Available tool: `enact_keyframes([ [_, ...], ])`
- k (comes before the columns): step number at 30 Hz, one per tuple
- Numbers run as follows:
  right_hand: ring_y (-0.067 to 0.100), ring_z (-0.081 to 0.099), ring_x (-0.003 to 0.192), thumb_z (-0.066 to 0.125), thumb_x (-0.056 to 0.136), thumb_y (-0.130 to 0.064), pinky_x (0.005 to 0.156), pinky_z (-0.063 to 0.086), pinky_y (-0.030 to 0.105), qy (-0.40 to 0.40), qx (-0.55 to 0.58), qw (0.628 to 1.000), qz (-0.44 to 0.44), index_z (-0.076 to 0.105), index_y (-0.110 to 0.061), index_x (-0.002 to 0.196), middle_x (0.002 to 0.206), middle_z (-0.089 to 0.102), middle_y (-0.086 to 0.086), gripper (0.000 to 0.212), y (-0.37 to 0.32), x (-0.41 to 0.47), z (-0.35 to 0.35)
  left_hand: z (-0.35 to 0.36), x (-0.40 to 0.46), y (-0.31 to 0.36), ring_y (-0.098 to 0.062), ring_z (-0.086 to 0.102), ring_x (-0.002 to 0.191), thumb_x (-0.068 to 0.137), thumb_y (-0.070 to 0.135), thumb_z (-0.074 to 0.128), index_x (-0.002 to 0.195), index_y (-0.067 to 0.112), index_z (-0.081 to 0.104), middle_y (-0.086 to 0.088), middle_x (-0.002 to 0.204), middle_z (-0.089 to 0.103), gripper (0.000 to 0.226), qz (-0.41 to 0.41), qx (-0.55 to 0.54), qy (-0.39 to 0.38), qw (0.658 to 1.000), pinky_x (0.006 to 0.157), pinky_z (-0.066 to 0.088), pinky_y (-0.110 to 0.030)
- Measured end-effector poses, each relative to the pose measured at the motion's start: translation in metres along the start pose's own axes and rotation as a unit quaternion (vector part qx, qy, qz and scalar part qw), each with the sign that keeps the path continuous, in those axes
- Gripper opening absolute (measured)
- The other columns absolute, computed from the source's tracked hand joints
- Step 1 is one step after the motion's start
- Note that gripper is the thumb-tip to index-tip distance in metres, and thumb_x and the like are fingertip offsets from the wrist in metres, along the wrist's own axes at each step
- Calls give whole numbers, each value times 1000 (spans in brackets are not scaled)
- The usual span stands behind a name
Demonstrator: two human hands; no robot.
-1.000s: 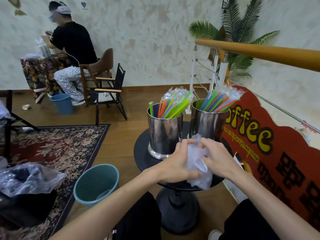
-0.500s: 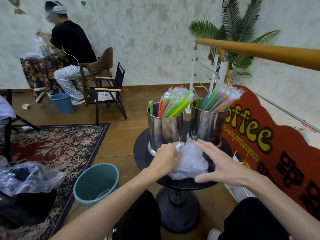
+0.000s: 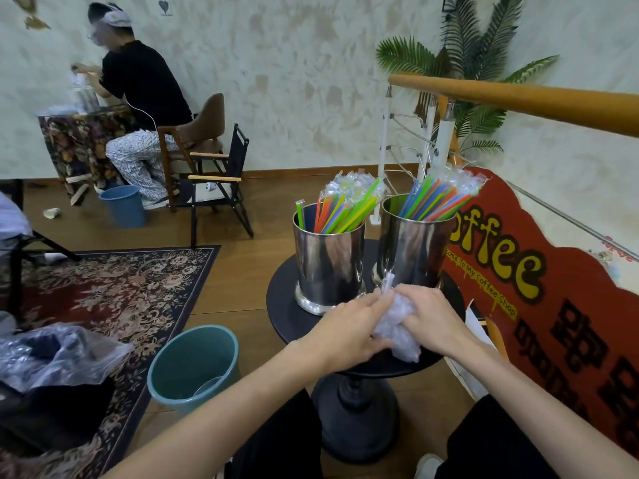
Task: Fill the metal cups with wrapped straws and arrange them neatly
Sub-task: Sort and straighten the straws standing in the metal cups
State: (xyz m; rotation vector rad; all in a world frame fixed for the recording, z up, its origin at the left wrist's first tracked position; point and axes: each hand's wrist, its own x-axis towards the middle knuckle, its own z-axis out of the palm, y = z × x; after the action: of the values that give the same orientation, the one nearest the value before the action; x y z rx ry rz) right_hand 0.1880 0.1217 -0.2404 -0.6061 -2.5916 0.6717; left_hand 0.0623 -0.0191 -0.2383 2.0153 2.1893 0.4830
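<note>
Two shiny metal cups stand on a small round black table (image 3: 287, 316). The left cup (image 3: 328, 261) and the right cup (image 3: 413, 250) each hold several coloured wrapped straws (image 3: 345, 209) leaning to the right. In front of the cups lies a crumpled clear plastic bag (image 3: 397, 326). My left hand (image 3: 349, 330) presses against its left side. My right hand (image 3: 432, 319) grips the bag from the right, fingers curled over it. A thin twisted end of the plastic sticks up between my hands.
A teal bin (image 3: 193, 364) stands on the floor left of the table, beside a patterned rug (image 3: 114, 292). A red "Coffee" sign (image 3: 539, 292) and a wooden handrail (image 3: 518, 98) are on the right. Another person sits at a far table at the back left.
The bag was lifted and bunched a second ago, then spread on the table under open hands; now both hands have closed in on it and squeezed it smaller.
</note>
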Motion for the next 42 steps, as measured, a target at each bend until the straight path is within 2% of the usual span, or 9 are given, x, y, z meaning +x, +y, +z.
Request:
enact_keyframes([
  [4,5,60,72,66,89,-26,57,41,23,-78,57,995,37,42,-31,122,89,62,-3,41,-1,-6,-4,-1,6,0,-38,60,96,98,14,48,124,13,56,-7,112,64,27,-10,68,91,993,75,49,-50],
  [8,-13,47,122,68,78,-68,96,43,17,-166,149,974,28,30,-40,136,136,46,-24,74,6,-19,-24,-2,6,-9,-39,59,86,93,12,52,97,10,62,-8,91,65,11,-55,55,117,990,70,46,-48],
  [11,-17,29,137,61,83,-72,108,32,18,-155,41,986,-37,29,-44,142,151,30,-31,73,17,-27,-25,4,5,-17,-38,58,80,88,7,52,94,8,62,-9,82,66,11,-84,-38,151,984,71,47,-50],
  [14,-19,45,116,62,94,-49,90,37,9,-123,27,989,-79,34,-57,124,124,45,-43,42,11,-28,-14,8,6,-16,-31,58,80,84,5,54,93,15,59,-4,80,65,14,-81,-178,126,972,74,50,-48],
  [18,1,48,64,56,91,-19,57,36,15,-52,63,993,-81,32,-42,88,72,50,-20,33,7,-19,-4,9,7,-12,-26,60,85,88,3,51,107,24,51,2,92,66,29,-53,-290,107,950,73,49,-49],
  [23,5,42,47,54,86,1,44,30,18,0,105,992,-68,38,-43,85,61,52,-18,47,4,-7,-4,15,2,0,-13,60,87,85,31,55,145,28,29,5,121,56,65,14,-134,131,982,69,45,-28],
  [27,5,43,46,57,84,6,45,34,18,37,112,993,-24,45,-36,83,59,52,-13,43,3,-4,-5,18,3,0,-26,63,89,88,49,65,159,30,-1,-4,151,30,99,30,40,128,991,62,51,-38],
  [36,11,63,88,69,90,-36,76,51,34,-108,162,978,78,44,-31,104,97,64,1,29,-13,-16,-13,17,10,-4,-35,62,103,96,38,56,127,11,50,-7,122,60,42,-63,98,52,992,72,42,-41],
  [42,8,56,94,72,81,-58,72,45,17,15,2,1000,-20,53,-37,118,109,46,-11,46,-14,-24,-11,7,17,-5,-37,62,100,92,32,58,123,13,55,-6,117,64,36,-83,91,48,991,77,50,-45],
])
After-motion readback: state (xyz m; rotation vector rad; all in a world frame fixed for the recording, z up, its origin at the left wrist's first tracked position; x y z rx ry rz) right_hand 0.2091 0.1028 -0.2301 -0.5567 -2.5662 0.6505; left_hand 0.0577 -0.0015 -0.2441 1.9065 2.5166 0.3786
